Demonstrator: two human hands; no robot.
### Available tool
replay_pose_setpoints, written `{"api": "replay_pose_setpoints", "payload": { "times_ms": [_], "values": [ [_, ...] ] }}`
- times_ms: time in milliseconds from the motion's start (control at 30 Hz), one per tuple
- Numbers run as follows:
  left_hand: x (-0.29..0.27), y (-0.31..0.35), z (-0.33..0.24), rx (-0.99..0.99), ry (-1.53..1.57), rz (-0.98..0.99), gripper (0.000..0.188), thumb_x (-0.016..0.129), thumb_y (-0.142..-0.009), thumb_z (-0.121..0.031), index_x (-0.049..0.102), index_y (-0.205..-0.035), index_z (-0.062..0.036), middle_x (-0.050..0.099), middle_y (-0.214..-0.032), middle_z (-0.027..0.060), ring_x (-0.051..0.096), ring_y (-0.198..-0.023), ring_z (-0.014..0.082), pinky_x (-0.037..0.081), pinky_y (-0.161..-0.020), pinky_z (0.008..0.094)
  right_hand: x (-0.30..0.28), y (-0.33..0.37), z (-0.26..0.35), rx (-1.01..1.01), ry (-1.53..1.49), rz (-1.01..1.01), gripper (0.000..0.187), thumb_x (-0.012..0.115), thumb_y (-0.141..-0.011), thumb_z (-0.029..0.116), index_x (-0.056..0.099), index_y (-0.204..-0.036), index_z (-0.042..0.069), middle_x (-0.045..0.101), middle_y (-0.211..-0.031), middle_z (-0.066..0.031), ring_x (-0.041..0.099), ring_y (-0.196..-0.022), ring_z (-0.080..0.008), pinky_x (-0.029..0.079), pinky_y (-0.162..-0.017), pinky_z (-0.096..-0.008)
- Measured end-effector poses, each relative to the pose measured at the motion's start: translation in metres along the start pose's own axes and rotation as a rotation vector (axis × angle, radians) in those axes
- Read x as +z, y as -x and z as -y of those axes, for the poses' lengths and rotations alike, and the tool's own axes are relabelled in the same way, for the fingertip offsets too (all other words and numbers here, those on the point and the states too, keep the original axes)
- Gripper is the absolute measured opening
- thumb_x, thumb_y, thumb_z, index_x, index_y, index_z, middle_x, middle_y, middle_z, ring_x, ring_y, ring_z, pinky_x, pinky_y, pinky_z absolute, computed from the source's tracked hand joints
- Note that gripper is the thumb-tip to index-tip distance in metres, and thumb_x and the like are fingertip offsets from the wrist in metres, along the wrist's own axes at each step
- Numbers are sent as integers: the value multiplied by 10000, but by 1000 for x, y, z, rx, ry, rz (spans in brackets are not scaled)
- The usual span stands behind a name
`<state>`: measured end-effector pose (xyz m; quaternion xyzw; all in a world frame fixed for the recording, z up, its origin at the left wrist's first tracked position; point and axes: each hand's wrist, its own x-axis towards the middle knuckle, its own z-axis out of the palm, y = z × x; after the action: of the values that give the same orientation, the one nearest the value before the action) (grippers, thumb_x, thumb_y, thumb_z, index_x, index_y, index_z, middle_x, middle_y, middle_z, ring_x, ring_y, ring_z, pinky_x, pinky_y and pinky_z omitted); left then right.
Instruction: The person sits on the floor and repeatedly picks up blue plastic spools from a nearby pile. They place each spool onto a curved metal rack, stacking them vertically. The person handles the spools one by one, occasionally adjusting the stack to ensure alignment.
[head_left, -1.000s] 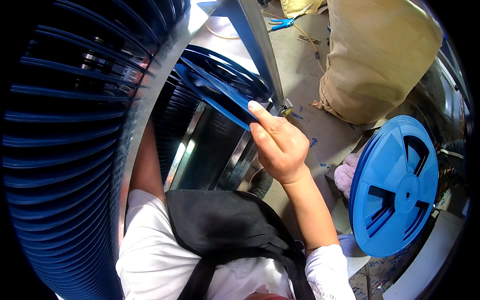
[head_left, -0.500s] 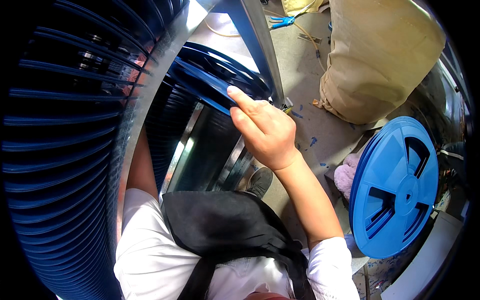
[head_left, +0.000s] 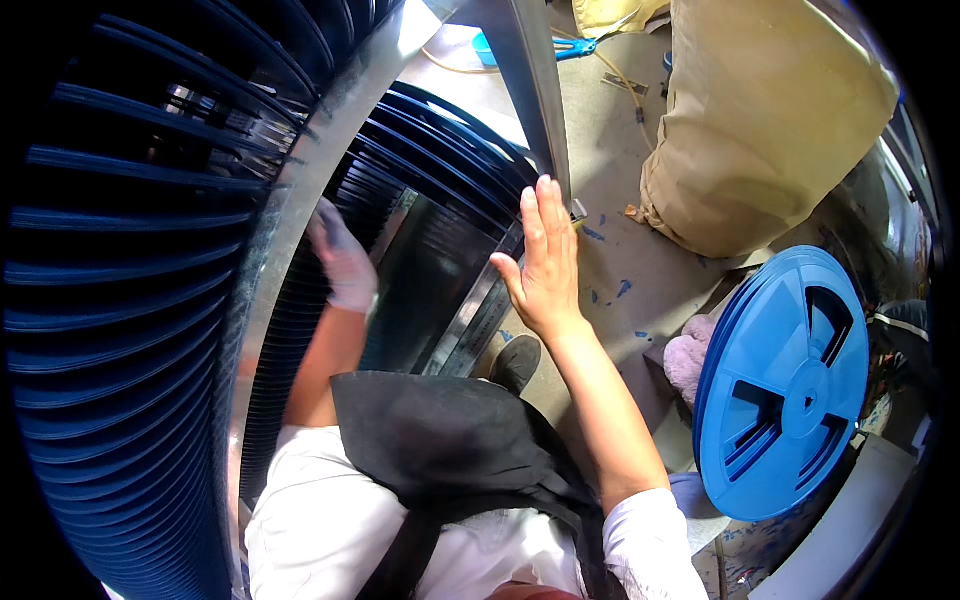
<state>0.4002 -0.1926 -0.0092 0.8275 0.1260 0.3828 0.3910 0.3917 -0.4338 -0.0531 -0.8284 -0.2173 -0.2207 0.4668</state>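
My right hand (head_left: 545, 260) is held flat with its fingers stretched out and the thumb apart, by the right edge of a row of dark blue plastic reels (head_left: 455, 150). Whether the fingertips touch the reels or the metal post (head_left: 535, 100) beside them, I cannot tell. My left hand (head_left: 345, 262) is smeared by motion, just right of the curved metal rail (head_left: 262, 215) and below the reel row. Its fingers are too blurred to read. Many closely spaced blue reel rims (head_left: 120, 320) fill the left side behind that rail.
A bright blue stack of spoked reels (head_left: 800, 385) stands at the right, beside a fluffy pink thing (head_left: 688, 360). A large tan sack (head_left: 760, 130) is at the upper right. A blue-handled air gun (head_left: 575, 48) with a hose lies at the top. Blue scraps dot the floor.
My right hand has let go of a tilted blue reel, which now stands in line with the others, and its fingers have straightened. My left hand has come out from behind the rail.
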Motion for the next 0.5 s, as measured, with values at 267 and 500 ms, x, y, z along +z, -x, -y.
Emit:
{"api": "replay_pose_setpoints", "payload": {
  "times_ms": [267, 500],
  "values": [
    [51, 64, 94, -1008, 1204, 486, 671, 342, -922, -557, 338, -1414, -101, 348, -1453, 114, 280, -1348, 280, 175, -1122, 446, 43, 6, -12, 203, -259, 74, 899, 575, -871, 365, -21, -1481, 80, -86, -1533, -197, -43, -1427, -317, 58, -1146, -404],
    [90, 44, 28, -909, 1108, 667, 621, 378, -922, -509, 367, -1384, -94, 344, -1448, 104, 280, -1334, 290, 190, -1104, 477, 30, 71, -11, 454, -349, 43, 862, 498, -912, 452, -5, -1473, 33, -39, -1536, -201, 9, -1426, -329, 84, -1141, -404]
  ]
}}
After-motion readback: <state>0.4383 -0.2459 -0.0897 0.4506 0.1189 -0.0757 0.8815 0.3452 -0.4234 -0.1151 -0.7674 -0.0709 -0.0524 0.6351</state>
